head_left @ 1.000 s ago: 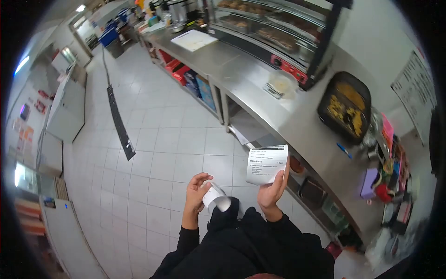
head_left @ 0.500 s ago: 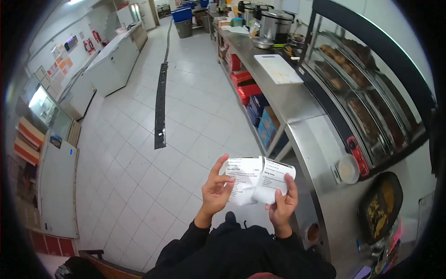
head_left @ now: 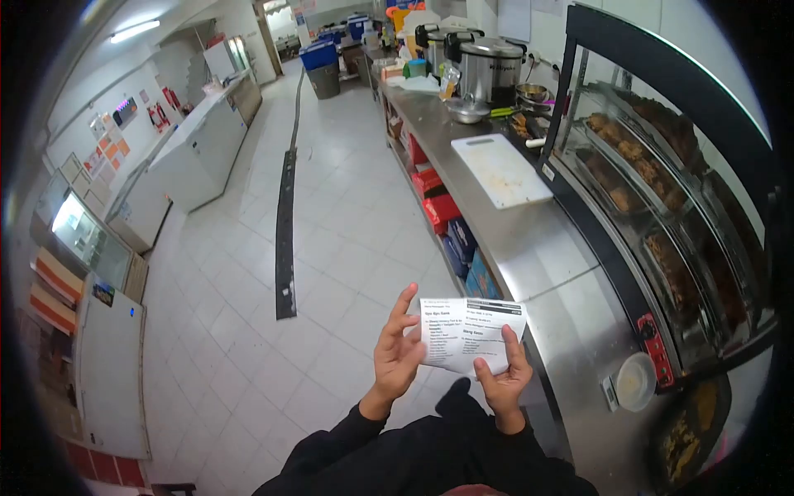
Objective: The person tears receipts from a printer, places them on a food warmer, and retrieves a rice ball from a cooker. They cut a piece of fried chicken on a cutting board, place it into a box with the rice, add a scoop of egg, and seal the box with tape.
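Two printed paper receipts (head_left: 444, 335) are held in front of my body, one overlapping the other so they look nearly like one sheet. My left hand (head_left: 396, 357) pinches the left edge, its index finger pointing up and its other fingers partly behind the paper. On the other side, my right hand (head_left: 503, 376) grips the right receipt (head_left: 490, 332) with thumb and fingers on its lower right part. Printed lines of text face me.
To my right runs a steel counter (head_left: 542, 252) with a white cutting board (head_left: 501, 171), a heated display case (head_left: 653, 190) of food, a small bowl (head_left: 635, 382) and a dark food tray (head_left: 691, 434). A black floor strip (head_left: 285, 240) crosses the tiles; white chest freezers (head_left: 198, 165) line the left.
The two receipts, earlier fanned apart at an angle, now overlap more evenly. The view has tilted upward and both hands appear slightly lower in it.
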{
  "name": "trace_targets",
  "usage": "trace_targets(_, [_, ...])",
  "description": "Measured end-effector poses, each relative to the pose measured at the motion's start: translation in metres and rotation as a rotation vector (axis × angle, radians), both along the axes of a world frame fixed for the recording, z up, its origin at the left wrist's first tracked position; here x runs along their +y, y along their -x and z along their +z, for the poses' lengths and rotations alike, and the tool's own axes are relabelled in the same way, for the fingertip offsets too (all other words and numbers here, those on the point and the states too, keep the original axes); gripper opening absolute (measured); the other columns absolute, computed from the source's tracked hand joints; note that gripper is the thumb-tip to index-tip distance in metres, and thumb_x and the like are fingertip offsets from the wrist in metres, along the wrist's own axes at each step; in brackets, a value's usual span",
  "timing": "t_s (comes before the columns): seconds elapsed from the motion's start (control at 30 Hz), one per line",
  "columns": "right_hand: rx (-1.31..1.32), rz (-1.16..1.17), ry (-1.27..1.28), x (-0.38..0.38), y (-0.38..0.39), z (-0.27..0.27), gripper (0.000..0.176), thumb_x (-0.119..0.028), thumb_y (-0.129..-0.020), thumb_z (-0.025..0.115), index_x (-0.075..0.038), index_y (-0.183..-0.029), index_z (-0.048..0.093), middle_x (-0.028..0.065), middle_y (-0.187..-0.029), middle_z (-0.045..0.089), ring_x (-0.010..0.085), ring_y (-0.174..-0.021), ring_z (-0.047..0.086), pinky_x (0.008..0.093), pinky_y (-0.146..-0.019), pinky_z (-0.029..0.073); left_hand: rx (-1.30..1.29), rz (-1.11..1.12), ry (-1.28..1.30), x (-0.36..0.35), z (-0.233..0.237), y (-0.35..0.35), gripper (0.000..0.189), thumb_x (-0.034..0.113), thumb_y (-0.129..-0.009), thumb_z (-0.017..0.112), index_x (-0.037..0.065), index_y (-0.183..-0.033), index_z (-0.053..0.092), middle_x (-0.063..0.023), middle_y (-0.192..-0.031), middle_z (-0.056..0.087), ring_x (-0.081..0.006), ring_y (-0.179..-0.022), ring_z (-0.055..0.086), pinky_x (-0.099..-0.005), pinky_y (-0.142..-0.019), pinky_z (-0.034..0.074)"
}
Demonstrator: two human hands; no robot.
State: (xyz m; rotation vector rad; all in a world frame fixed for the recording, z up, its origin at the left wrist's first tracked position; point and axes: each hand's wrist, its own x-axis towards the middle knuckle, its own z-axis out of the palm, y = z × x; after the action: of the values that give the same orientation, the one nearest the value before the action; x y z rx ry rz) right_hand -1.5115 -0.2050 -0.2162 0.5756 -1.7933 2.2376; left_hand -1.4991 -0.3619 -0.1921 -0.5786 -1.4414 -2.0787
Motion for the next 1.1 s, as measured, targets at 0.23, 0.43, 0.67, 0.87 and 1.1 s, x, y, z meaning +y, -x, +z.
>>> trace_targets(0.23, [0.165, -0.051, -0.044, -0.004, 0.108, 0.019, 0.055, 0.009, -0.067, 0.056, 0.005, -0.118, 0.036, 0.0161, -0.108, 0.043, 0.0216, -0.101, 0.044, 0.0292, -0.084, 0.037, -0.1, -0.141, -0.333, -0.007, 0.019, 0.093, 0.033, 0.01, -0.081, 0.042, 0.007, -0.111, 0.027, -0.0121, -0.113, 0.027, -0.0281, -0.111, 0.035, -0.0309, -0.068, 0.05])
trace_targets(0.43, [0.192, -0.018, -0.077, -0.033, 0.178, 0.019, 0.058, 0.003, -0.067, 0.057, 0.003, -0.12, 0.034, 0.0137, -0.105, 0.044, 0.0188, -0.098, 0.045, 0.0287, -0.084, 0.036, -0.406, -0.285, -0.466, -0.04, -0.003, 0.152, 0.042, 0.007, -0.076, 0.051, 0.009, -0.11, 0.026, -0.0112, -0.108, 0.037, -0.0223, -0.102, 0.045, -0.0287, -0.071, 0.048])
trace_targets(0.67, [0.263, -0.016, -0.232, -0.083, 0.254, 0.018, 0.055, 0.003, -0.065, 0.059, 0.004, -0.117, 0.039, 0.0165, -0.106, 0.045, 0.0216, -0.097, 0.046, 0.0289, -0.082, 0.037, -0.271, -0.242, 0.11, -0.101, 0.025, 0.24, 0.066, -0.012, -0.065, 0.054, 0.007, -0.121, 0.025, -0.0125, -0.118, 0.033, -0.0189, -0.107, 0.04, -0.0292, -0.084, 0.041])
trace_targets(0.87, [0.347, -0.202, -0.314, -0.111, 0.316, 0.047, 0.045, 0.004, -0.065, 0.061, 0.003, -0.107, 0.049, 0.0198, -0.091, 0.054, 0.0236, -0.083, 0.055, 0.0277, -0.069, 0.043, -0.304, -0.448, 0.381, -0.148, 0.054, 0.323, 0.068, -0.01, -0.065, 0.055, 0.005, -0.125, 0.029, -0.0092, -0.122, 0.031, -0.0177, -0.111, 0.036, -0.0275, -0.086, 0.038])
trace_targets(1.1, [0.216, -0.63, -0.345, -0.095, 0.323, 0.043, 0.036, 0.003, -0.063, 0.064, 0.005, -0.098, 0.054, 0.0181, -0.085, 0.056, 0.0207, -0.077, 0.056, 0.0267, -0.067, 0.044, -0.299, -0.726, 0.423, -0.121, 0.061, 0.398, 0.077, -0.009, -0.057, 0.062, 0.001, -0.126, 0.027, -0.011, -0.122, 0.035, -0.0183, -0.114, 0.032, -0.0275, -0.092, 0.028])
